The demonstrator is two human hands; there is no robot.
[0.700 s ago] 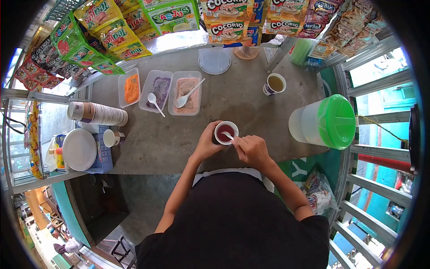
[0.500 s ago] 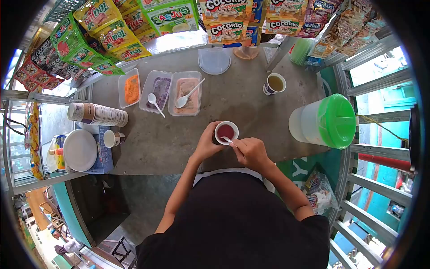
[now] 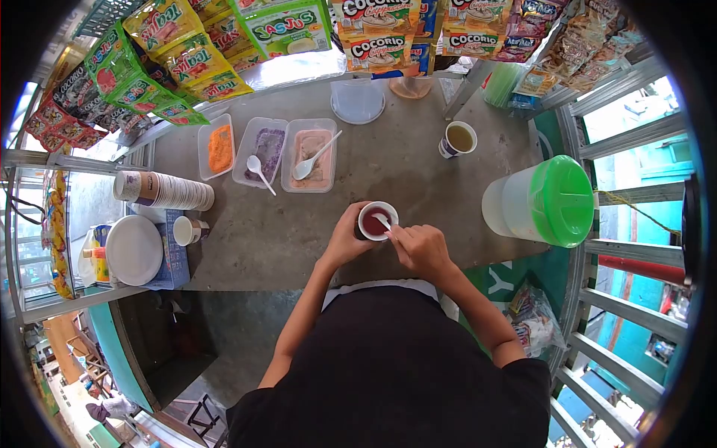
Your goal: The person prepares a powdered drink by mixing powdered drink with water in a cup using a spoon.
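Note:
A paper cup (image 3: 379,221) with dark red liquid stands near the front of the grey counter (image 3: 254,254). Wrapped around its left side is my left hand (image 3: 348,237). My right hand (image 3: 420,248) pinches the handle of a white spoon (image 3: 384,222), whose bowl end dips into the liquid. Farther back on the right is another cup (image 3: 458,140) with yellowish-brown liquid. Behind my left hand are tubs with pink (image 3: 311,155), purple (image 3: 261,153) and orange (image 3: 219,148) contents; white spoons rest on the pink and purple ones.
A green-lidded clear container (image 3: 562,201) lies on the right. Stacked paper cups (image 3: 166,191), a single cup (image 3: 190,231) and a round white lid (image 3: 134,250) are at the left. Sachets (image 3: 196,63) hang along the back, above a clear tub (image 3: 358,101).
My right hand has shifted slightly right, and the spoon in the cup has changed its angle and moved toward the right side. My left hand remains around the cup.

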